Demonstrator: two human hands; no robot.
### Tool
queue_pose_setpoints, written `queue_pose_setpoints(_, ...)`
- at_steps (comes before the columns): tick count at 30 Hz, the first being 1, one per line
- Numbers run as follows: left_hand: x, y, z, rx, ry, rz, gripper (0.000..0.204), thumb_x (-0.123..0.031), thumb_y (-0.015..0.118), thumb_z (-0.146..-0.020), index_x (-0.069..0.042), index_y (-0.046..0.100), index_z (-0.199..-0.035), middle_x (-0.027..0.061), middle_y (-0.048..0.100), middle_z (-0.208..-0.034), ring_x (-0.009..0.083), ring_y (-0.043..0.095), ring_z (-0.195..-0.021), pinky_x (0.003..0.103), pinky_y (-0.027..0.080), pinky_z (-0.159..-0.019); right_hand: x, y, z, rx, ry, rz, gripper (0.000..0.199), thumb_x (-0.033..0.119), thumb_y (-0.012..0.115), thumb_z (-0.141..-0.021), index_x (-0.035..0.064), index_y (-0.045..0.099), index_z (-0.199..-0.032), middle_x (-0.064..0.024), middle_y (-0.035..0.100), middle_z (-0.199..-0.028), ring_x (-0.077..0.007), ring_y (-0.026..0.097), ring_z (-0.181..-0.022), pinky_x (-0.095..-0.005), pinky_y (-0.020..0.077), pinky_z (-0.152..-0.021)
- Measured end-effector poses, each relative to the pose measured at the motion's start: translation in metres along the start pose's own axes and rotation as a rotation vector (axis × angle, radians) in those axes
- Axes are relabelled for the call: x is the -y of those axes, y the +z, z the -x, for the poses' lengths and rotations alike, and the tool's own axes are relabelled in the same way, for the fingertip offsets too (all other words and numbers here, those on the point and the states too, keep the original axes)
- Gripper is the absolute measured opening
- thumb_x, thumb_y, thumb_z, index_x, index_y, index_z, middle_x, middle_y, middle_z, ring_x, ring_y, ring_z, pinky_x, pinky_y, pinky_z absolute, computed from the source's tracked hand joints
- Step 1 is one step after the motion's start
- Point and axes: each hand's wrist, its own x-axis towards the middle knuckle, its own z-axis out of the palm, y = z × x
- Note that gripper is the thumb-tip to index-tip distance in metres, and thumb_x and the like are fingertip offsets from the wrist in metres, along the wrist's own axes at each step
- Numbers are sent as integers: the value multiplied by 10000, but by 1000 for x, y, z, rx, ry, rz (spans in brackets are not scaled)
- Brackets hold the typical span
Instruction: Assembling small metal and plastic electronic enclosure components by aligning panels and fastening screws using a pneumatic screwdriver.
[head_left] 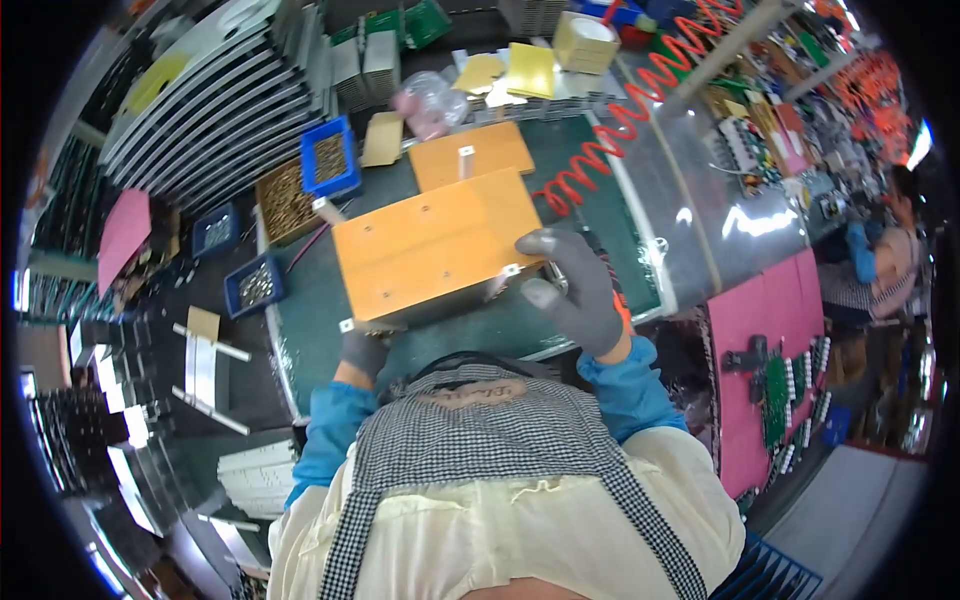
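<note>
An orange panel [440,240] with white corner posts sits raised above the green work mat, its near side dark. My left hand [365,352], in a grey glove, is at the panel's near left corner; its fingers are hidden by the corner. At the near right corner my right hand [578,295], gloved likewise, has thumb and fingers apart, the fingertips by the panel's edge and a white post [510,270]. Just behind that hand lies a dark tool with an orange part [617,290], mostly covered. Beyond the raised panel is a second orange panel [475,150].
A blue bin [330,158] of small parts rests by a box of brass-coloured pieces [283,205]; another blue bin [254,286] stands nearer. A red coiled hose [625,125] crosses the back right. Pink sheeting [765,330] bears circuit boards at right. Another person [890,265] sits far right.
</note>
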Motion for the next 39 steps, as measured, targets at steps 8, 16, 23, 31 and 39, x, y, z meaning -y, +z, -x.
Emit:
queue_pose_setpoints(8, 1, -4, -7, -300, 119, -83, 260, -73, 611, -794, -156, 688, -1028, 25, 695, -1048, 204, 653, -950, 342, 524, -778, 18, 25, -2, 10, -226, 539, 290, 244, 682, -828, 41, 651, -1033, -103, 646, -982, -308, 592, -921, -405, 440, -869)
queue_pose_setpoints(16, 5, 7, -26, -184, 21, 1899, 455, -304, 384, -1014, -77, 393, -1408, 139, 501, -1375, 314, 496, -1250, 488, 421, -1048, 6, 29, 5, 80, -58, 139, 180, 235, 661, -859, 70, 660, -931, -103, 662, -887, -247, 633, -873, -436, 367, -967)
queue_pose_setpoints(23, -90, -8, -19, -364, 295, 829, 314, -149, 627, -807, -124, 675, -1116, 119, 673, -1098, 325, 613, -1069, 422, 482, -932, 28, -31, 29, -239, -147, 271, 122, 186, 576, -891, 108, 664, -923, -24, 694, -890, -177, 664, -853, -422, 270, -1072)
queue_pose_setpoints(31, -279, -12, -118, 177, 443, 788, 197, -213, 502, -935, -68, 630, -973, 42, 652, -872, 206, 628, -798, 341, 498, -670, 48, -163, 53, -850, 179, -222, 188, 141, 577, -939, -11, 661, -1011, -58, 692, -906, -157, 621, -888, -307, 422, -934)
queue_pose_setpoints(39, -445, 43, -224, 518, 266, 692, 303, -326, 484, -955, -116, 621, -786, -27, 513, -659, 81, 395, -533, 259, 311, -479, -28, -264, 50, -1105, 75, 459, 189, 180, 605, -911, 18, 687, -965, -54, 708, -758, -160, 552, -897, -312, 417, -866)
